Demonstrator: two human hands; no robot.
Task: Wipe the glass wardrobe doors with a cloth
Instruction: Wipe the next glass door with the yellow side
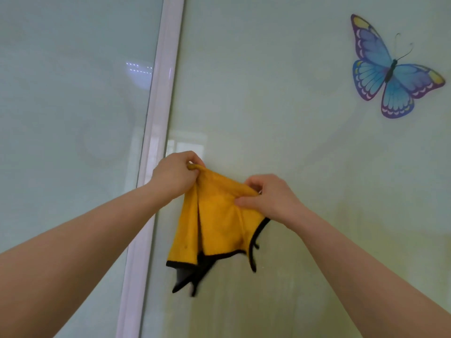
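Yellow black-edged cloth (217, 220), hanging folded

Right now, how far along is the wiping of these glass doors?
Nothing shows as wiped yet; no clean streaks are visible. In hand: the left hand and right hand each pinch the top edge of the yellow cloth, which hangs unfolded in front of the right glass door, not pressed flat. Left: both that door and the left glass door.

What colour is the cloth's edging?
Black trim on the yellow-orange cloth, clearest along its lower hem in the head view.
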